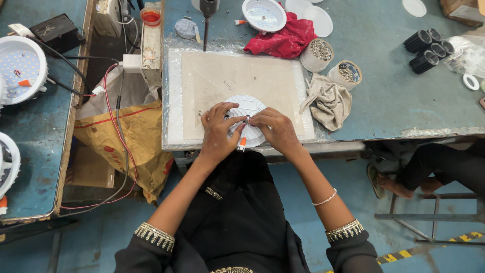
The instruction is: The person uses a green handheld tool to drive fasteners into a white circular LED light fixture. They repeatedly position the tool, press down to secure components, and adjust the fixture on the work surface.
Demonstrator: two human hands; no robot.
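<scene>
Blue-grey table (394, 101) carries a pale mat at its near edge, where left hand (218, 132) and right hand (275, 129) pinch together on a round white lamp (247, 107) and its orange-tipped connector (243, 143). Farther back lie a beige rag (331, 101) and red cloth (288, 38).

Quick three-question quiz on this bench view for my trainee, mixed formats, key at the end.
1. True or false: both the left hand and the right hand rest on the round white lamp disc.
2. Multiple choice: the red cloth lies (A) under the beige cloth, (B) beyond the work mat, beside a white lamp housing, (C) on the floor.
3. Fill in: the small connector between the fingers has an ______ tip.

Key: 1 true; 2 B; 3 orange.
</scene>
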